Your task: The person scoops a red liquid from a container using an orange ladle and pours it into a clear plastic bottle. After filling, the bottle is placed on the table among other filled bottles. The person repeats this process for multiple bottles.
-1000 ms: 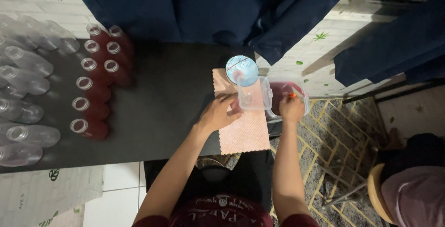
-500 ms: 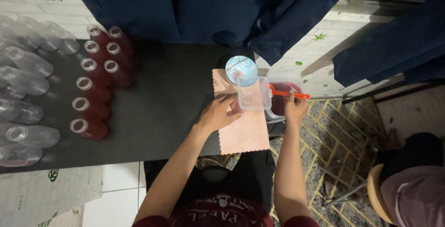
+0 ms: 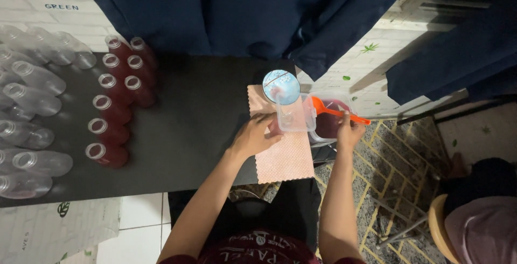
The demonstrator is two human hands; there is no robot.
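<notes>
Left hand (image 3: pixel 253 137) sits at centre frame, fingers (image 3: pixel 269 129) curled narrowly around the base of a clear bottle (image 3: pixel 291 114) that stands on a pink cloth (image 3: pixel 285 159). A pale blue funnel (image 3: pixel 281 87) sits in the bottle's mouth, just above the hand in the picture. How firmly the fingers press the bottle cannot be told from this angle.

Right hand (image 3: pixel 349 130) is right of centre, fingers closed on the handle of an orange ladle (image 3: pixel 336 112). The ladle's bowl end lies over a clear plastic container (image 3: pixel 329 125) holding dark red liquid. The container sits at the right edge of the desk (image 3: pixel 204 118), touching or just beside the bottle.

The pink cloth lies at the desk's right end, its lower edge reaching the near edge of the desk.

Left of centre: two columns of filled bottles (image 3: pixel 116 102) with red contents, open-mouthed, standing upright and close together. Far left: a group of empty clear bottles (image 3: pixel 27 118), also uncapped, most of them lying on their sides.

Upper frame: dark blue curtain (image 3: pixel 242 11). Lower right corner: another person (image 3: pixel 479 221), well apart from the desk.
</notes>
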